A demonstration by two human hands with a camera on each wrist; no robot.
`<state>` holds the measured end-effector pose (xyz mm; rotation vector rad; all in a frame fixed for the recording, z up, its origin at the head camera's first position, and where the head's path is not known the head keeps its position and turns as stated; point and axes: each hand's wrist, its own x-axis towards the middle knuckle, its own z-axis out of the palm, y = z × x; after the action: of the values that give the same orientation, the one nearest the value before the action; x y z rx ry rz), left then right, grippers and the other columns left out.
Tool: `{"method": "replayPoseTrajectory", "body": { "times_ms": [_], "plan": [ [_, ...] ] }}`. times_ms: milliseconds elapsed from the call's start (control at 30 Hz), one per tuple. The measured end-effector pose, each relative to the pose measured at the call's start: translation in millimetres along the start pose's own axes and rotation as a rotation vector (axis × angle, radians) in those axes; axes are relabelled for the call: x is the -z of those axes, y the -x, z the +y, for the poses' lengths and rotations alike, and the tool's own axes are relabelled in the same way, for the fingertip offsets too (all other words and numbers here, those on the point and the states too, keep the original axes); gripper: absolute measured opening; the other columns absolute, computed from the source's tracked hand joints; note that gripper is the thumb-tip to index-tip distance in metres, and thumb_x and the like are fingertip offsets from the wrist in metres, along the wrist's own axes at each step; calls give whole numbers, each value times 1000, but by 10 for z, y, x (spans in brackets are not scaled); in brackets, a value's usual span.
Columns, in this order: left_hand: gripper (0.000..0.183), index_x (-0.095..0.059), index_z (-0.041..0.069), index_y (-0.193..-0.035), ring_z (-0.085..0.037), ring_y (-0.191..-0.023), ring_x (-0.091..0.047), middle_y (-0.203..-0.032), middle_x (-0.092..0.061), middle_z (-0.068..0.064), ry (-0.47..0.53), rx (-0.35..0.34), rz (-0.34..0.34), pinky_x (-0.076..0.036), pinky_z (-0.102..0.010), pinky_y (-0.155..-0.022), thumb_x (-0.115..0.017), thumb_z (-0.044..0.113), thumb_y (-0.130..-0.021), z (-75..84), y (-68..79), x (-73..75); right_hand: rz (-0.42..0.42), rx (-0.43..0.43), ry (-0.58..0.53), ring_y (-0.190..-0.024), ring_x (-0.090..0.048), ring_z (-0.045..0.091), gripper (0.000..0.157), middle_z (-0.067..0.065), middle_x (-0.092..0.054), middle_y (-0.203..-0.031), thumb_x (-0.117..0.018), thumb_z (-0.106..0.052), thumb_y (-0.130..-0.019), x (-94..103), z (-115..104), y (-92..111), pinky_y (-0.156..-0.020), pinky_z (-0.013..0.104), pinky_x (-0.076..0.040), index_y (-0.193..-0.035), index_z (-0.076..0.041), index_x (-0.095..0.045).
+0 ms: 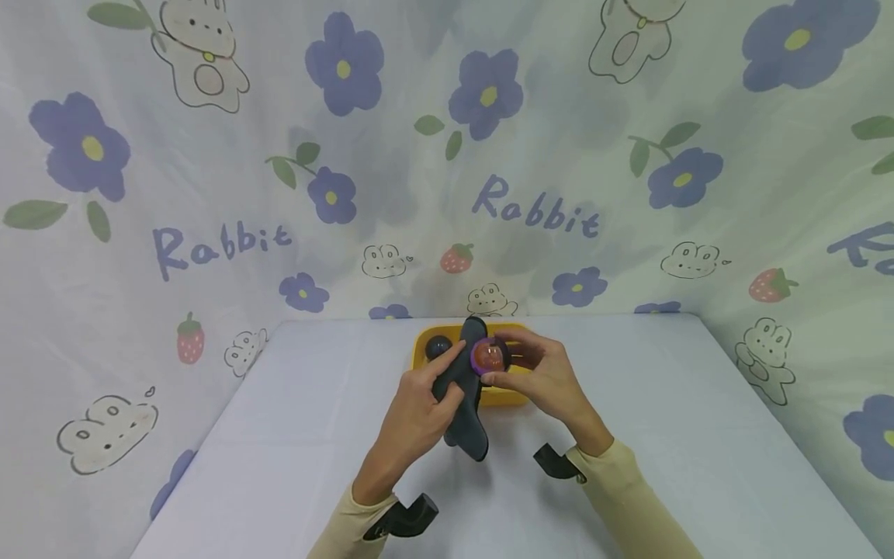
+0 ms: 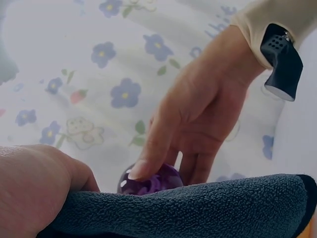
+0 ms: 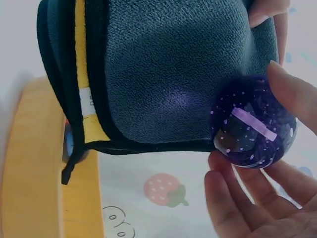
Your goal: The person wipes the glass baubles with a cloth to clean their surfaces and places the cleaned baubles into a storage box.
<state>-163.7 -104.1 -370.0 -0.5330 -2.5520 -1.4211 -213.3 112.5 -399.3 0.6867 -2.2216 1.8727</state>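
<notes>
A folded dark grey-blue towel (image 1: 469, 415) with black edging is gripped in my left hand (image 1: 415, 407), thumb and index finger lying over its near face. My right hand (image 1: 552, 380) holds a clear purple ball (image 1: 490, 355) by its sides, thumb against fingers. Glitter specks show inside the ball (image 3: 252, 124) in the right wrist view, where it sits against the lower corner of the towel (image 3: 168, 69). From the left wrist, the towel (image 2: 198, 213) hides the lower part of the ball (image 2: 153, 182).
Behind the hands stands a yellow basket (image 1: 504, 398) on the white table (image 1: 615, 481). A dark ball (image 1: 438, 347) lies in its left part. A patterned curtain (image 1: 419, 178) rises at the table's far edge.
</notes>
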Motion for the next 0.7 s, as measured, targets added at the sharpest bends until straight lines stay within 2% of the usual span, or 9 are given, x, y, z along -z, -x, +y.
{"method": "replayPoseTrajectory", "body": {
  "times_ms": [200,400,533,700],
  "plan": [
    [57,-58,15,-148,-16,-83,-66,-135,-68,-13,-6,-11,13,-53,-22,-63,-57,2,-93,11,19,-17,-31,-91,69,-103,-74,26,62,14,-72,-123,-91,-16,-74,4,-31,17,-91,30,-60,-130,-5,-68],
    [57,-60,15,-146,-16,-85,-68,-135,-69,-12,-14,-65,35,-54,-22,-65,-58,-1,-91,40,30,-30,-75,-144,60,-105,-75,27,66,15,-70,-122,-93,-16,-71,23,-91,30,-92,34,-60,-130,-4,-66],
    [57,-61,15,-145,-16,-86,-67,-134,-70,-10,-28,-97,48,-54,-23,-69,-58,-2,-90,43,31,-39,-109,-133,48,-105,-75,27,63,16,-70,-121,-93,-15,-71,26,-128,43,-90,38,-61,-128,-5,-67],
    [56,-62,14,-143,-16,-87,-66,-134,-70,-10,-38,-115,53,-54,-24,-69,-58,-2,-89,42,26,-46,-139,-98,36,-104,-74,26,59,15,-70,-120,-92,-12,-72,16,-166,63,-91,36,-61,-125,-5,-68]
  ]
}}
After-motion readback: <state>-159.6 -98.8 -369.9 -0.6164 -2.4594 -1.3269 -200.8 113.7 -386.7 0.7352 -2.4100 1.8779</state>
